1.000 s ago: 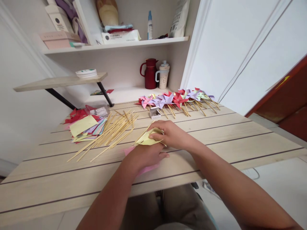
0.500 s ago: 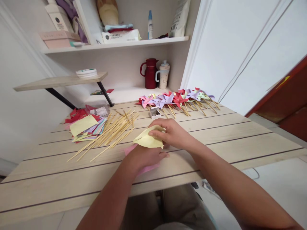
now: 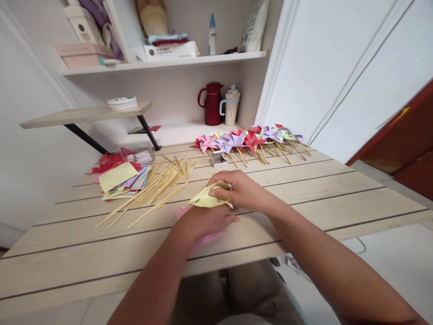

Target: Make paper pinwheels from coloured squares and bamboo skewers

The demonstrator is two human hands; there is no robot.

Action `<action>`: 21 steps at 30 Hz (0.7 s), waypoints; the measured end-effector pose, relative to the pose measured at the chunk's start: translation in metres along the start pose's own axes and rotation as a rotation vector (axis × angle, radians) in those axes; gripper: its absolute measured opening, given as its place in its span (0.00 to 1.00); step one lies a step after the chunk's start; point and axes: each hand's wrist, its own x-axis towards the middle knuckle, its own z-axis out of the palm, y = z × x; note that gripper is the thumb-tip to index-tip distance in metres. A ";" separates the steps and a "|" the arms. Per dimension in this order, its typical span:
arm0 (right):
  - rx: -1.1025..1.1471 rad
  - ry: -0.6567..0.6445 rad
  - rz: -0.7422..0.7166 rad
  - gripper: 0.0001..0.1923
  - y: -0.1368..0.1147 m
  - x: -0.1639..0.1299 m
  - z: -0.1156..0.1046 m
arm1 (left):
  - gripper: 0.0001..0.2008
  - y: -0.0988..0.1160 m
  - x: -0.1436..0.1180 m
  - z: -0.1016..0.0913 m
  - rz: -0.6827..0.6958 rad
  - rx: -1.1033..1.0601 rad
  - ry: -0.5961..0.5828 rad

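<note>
Folding: both hands work a yellow paper piece (image 3: 207,198) at the near middle of the wooden table (image 3: 338,194).
Right hand: right hand (image 3: 238,189) lies on top of the yellow paper, fingers (image 3: 216,194) together and pinched on its upper folded flap.
Left hand: left hand (image 3: 206,221) sits just under and nearer than the right, palm down on a pink paper sheet (image 3: 203,238); its fingers tuck below the yellow paper, cannot tell whether they grip it or only press.
Yellow paper: partly folded, pointed corner sticking out left of the right fingers, touching both hands.
Pink sheet: flat on the table, mostly hidden under the left hand, edges showing either side.
Left of the fingers: loose pile of wooden sticks (image 3: 158,185), near but not touching.
Further left: stack of coloured paper squares (image 3: 118,178), yellow one on top.
Beyond the fingers: small open box (image 3: 218,159), just past the right hand.
Far beyond: row of finished paper pinwheels (image 3: 248,139) on sticks, well apart from the hands.
Back shelf: red jug (image 3: 211,104) and cup (image 3: 231,107) side by side.
</note>
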 end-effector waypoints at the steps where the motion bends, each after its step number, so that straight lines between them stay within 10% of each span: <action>1: -0.002 -0.003 0.001 0.06 0.000 0.000 0.000 | 0.18 0.000 0.000 0.000 -0.005 -0.006 0.002; 21: -0.071 -0.026 -0.028 0.07 -0.002 0.001 -0.002 | 0.24 -0.001 0.000 0.000 -0.032 -0.007 -0.024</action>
